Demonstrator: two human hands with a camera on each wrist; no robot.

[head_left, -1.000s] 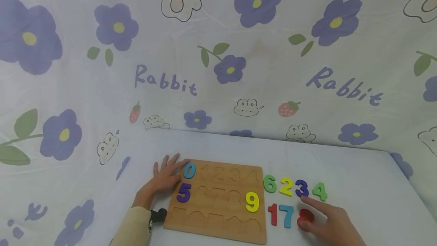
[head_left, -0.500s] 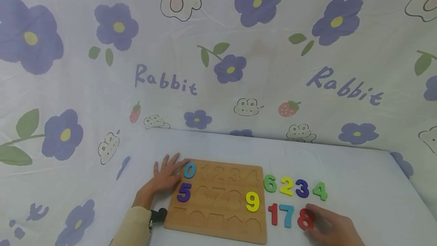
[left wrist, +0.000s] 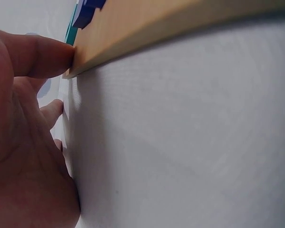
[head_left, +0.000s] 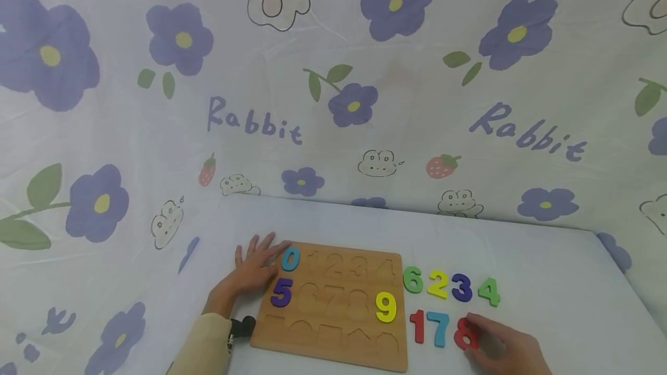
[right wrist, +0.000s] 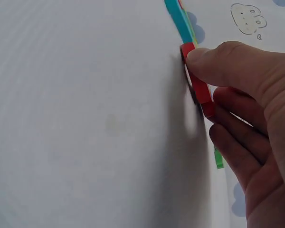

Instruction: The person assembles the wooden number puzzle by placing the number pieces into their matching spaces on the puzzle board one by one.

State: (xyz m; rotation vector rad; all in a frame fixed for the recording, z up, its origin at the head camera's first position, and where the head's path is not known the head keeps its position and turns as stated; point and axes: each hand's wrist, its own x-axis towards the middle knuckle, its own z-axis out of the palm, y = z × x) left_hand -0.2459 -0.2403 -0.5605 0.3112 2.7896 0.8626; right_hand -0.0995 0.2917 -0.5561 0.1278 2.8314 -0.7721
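Note:
In the head view my left hand (head_left: 255, 269) lies at the left edge of a wooden number puzzle board (head_left: 333, 334), fingers spread. The left wrist view shows a digit touching the edge of the board (left wrist: 147, 33). A blue 0 (head_left: 290, 259), a purple 5 (head_left: 282, 293) and a yellow 9 (head_left: 386, 307) sit on the board. Right of it, my right hand (head_left: 508, 343) pinches a red number 8 (head_left: 465, 334) between thumb and fingers. In the right wrist view the red 8 (right wrist: 199, 85) is seen edge-on, a shadow beside it on the table.
Loose numbers lie right of the board: green 6 (head_left: 413, 280), yellow 2 (head_left: 438, 284), purple 3 (head_left: 462, 287), green 4 (head_left: 489, 292), red 1 (head_left: 418, 326) and blue 7 (head_left: 439, 329). Behind the white table (head_left: 552, 271) hangs a flower-and-rabbit patterned cloth (head_left: 323, 45).
My right hand's index finger has drawn back from near the purple 3 to the top of the red 8, which it now pinches with the thumb. The left hand stays put.

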